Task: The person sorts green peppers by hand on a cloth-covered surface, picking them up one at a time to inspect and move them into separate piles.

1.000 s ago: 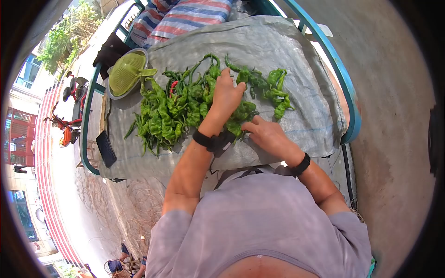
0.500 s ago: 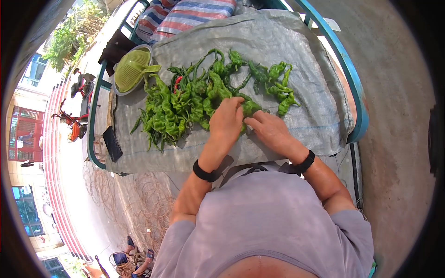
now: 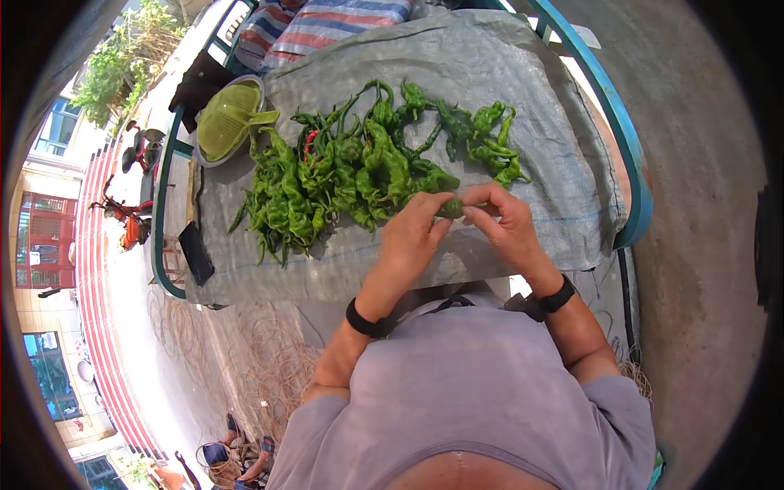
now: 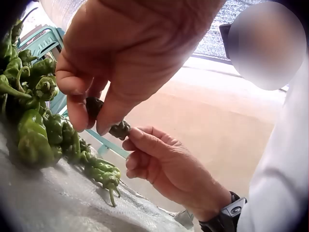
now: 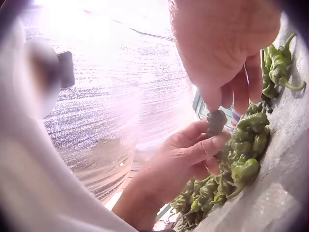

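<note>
Between both hands is a small, dark green, wrinkled pepper (image 4: 119,129), held above the sheet's near side. My left hand (image 3: 411,238) pinches one end between thumb and fingers. At the other end, the thumb and fingertips of my right hand (image 3: 513,230) pinch it too. In the right wrist view the pepper (image 5: 215,122) stands out from the left thumb and fingers, partly hidden by them. Just beyond the hands lies a heap of green peppers (image 3: 286,192), with one red pepper (image 3: 309,143) among them. A smaller group of green peppers (image 3: 492,151) lies to the right.
A grey woven sheet (image 3: 506,65) covers the surface, framed by a teal metal rail (image 3: 633,196). At the left are a yellow-green strainer (image 3: 222,122) in a bowl and a dark phone (image 3: 196,253). A striped bag (image 3: 327,28) lies at the back.
My left hand has come back from over the heap to meet the right hand. Both hands have risen off the peppers near the sheet's front, with the small pepper now pinched between them.
</note>
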